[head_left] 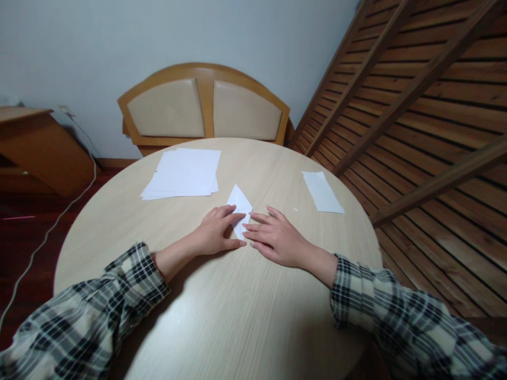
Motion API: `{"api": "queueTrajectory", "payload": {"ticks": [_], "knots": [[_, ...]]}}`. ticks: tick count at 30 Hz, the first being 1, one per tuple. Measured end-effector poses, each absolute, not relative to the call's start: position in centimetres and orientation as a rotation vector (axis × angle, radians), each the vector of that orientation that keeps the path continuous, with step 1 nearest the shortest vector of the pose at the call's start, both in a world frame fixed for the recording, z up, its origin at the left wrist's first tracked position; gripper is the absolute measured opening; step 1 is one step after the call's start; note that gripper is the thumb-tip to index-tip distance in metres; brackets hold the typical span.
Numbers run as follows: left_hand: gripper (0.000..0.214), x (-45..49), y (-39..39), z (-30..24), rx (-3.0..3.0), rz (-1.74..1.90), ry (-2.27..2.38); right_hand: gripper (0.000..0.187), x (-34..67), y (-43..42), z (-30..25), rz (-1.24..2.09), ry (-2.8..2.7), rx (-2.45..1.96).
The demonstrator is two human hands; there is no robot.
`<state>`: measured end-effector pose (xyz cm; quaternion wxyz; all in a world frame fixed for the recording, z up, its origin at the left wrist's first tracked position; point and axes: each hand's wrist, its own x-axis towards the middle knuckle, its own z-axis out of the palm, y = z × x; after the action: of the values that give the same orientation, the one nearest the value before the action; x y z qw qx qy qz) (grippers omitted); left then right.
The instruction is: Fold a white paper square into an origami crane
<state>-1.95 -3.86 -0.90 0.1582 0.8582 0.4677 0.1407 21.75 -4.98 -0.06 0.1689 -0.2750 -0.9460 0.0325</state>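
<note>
A folded white sheet of paper (238,196), roughly kite-shaped with one point facing away from me, lies flat on the round wooden table (222,316). My left hand (216,229) rests over its left side, fingers spread and fingertips on the paper. From the right, my right hand (279,235) lies palm down with fingers stretched out, its fingertips at the paper's right edge. Both hands partly cover the folded sheet, so its near end shows only in part.
Several loose white sheets (184,171) are stacked at the table's far left. A white paper strip (322,192) lies at the right, with a tiny scrap (295,209) nearer the middle. Beyond the table stands a padded headboard (208,105); a slatted wooden screen (428,132) leans at the right.
</note>
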Motion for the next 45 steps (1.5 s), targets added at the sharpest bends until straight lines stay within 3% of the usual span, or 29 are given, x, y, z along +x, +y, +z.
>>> {"api": "queueTrajectory", "payload": {"ticks": [31,45], "knots": [[0.074,-1.9,-3.7,-0.2,2.473,0.35,1.338,0.03,21.4,-2.0,-0.3,-0.173,-2.542,-1.162],[0.072,-2.1,-5.0,-1.0,2.653,0.303,1.338,0.035,21.7,-1.4,-0.8,0.006,-2.563,-1.153]]}}
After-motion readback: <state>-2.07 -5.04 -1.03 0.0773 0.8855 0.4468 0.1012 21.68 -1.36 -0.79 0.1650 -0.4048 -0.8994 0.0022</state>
